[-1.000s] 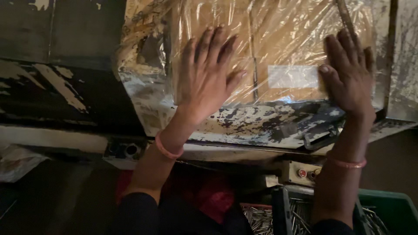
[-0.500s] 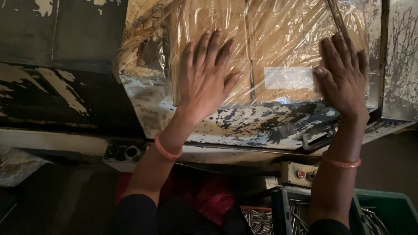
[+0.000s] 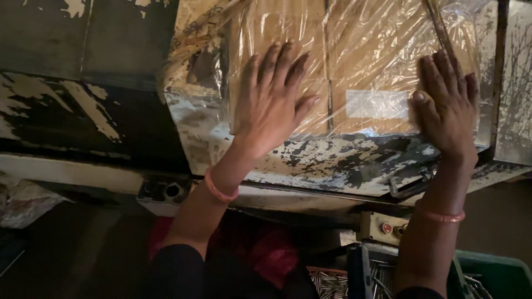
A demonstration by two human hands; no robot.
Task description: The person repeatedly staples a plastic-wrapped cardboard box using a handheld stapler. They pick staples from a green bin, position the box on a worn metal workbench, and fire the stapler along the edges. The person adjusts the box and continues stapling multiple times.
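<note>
We see a flat brown box (image 3: 366,72) wrapped in clear, wrinkled film, lying on the worn, paint-flaked worktop (image 3: 332,160). A pale label sits near its front edge, and a seam runs down its middle.

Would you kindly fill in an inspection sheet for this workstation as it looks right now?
Surface: metal machine bed, paint badly chipped and worn.
Job's things: cardboard box wrapped in clear plastic film, lying flat on the bed, pale label on its near face.
Clutter: crumpled plastic at the left; green bin of metal pins below.
Hands: left hand and right hand pressed flat on the film, fingers spread.
Cables: nothing seen.
Surroundings: small control box with red button under the bed edge; dim lighting.
</note>
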